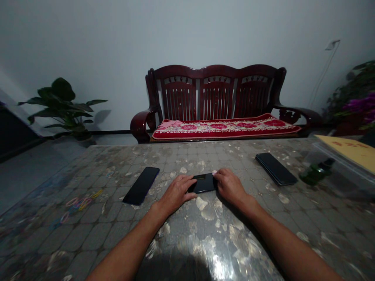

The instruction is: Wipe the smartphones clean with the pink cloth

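A black smartphone (205, 183) lies crosswise on the table in front of me, with a small marking near its far edge. Its left end is between the fingers and thumb of my left hand (178, 189). At the phone's right end, my right hand (230, 183) is closed, its fingers curled against the far corner. A small pale pink thing (215, 172) shows at those fingertips, too small to name. Another dark phone (141, 185) lies to the left, apart from my left hand. On the right is a stack of dark phones (275, 168).
Coloured loops (79, 203) lie on the patterned table (187, 238) at left. A green spray bottle (316, 171) stands at right by a clear plastic box (345, 171) with a yellow paper item (348, 148) on top. Behind the table is a wooden bench (216, 72).
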`<action>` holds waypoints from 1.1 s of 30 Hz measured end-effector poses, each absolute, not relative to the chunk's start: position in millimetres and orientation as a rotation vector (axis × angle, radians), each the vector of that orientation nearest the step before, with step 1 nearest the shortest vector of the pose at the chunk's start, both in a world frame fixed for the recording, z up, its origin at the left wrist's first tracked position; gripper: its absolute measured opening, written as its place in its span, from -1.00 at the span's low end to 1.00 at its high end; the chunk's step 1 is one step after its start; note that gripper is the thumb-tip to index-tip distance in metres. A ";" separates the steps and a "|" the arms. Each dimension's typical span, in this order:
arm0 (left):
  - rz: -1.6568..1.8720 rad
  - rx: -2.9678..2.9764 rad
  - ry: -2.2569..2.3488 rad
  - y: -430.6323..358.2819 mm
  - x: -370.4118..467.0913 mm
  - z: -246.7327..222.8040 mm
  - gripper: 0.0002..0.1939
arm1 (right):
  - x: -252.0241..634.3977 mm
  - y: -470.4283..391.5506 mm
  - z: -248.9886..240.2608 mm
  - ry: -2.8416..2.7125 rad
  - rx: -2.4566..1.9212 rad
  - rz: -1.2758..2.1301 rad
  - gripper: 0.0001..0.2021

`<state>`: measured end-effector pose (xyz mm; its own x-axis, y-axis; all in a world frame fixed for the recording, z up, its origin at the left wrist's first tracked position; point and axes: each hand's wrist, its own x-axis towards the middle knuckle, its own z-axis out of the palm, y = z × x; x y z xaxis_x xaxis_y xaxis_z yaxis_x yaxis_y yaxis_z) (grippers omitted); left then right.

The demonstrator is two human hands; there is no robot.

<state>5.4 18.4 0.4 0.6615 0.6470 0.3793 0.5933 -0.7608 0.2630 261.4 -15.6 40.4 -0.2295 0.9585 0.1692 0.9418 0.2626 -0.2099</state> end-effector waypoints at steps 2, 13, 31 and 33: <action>0.684 2.762 1.036 18.1 5.7 0.9 -0.46 | 256.2 -17.1 37.7 -2.285 -1.707 0.108 -0.64; 0.677 2.732 1.058 15.2 6.6 1.2 -0.53 | 252.7 -16.4 39.3 -2.293 -1.646 0.145 -0.65; 0.647 2.755 1.056 14.2 7.4 6.8 -0.55 | 257.3 -7.8 42.1 -2.267 -1.714 0.160 -0.64; 0.631 2.775 1.060 13.6 8.1 8.5 -0.55 | 260.8 -4.8 41.9 -2.248 -1.761 0.128 -0.65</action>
<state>8.1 13.6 8.5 0.6708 0.6581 0.3419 0.6146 -0.7514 0.2402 260.8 -4.8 41.9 -0.2163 0.9622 0.1657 0.9373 0.2521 -0.2407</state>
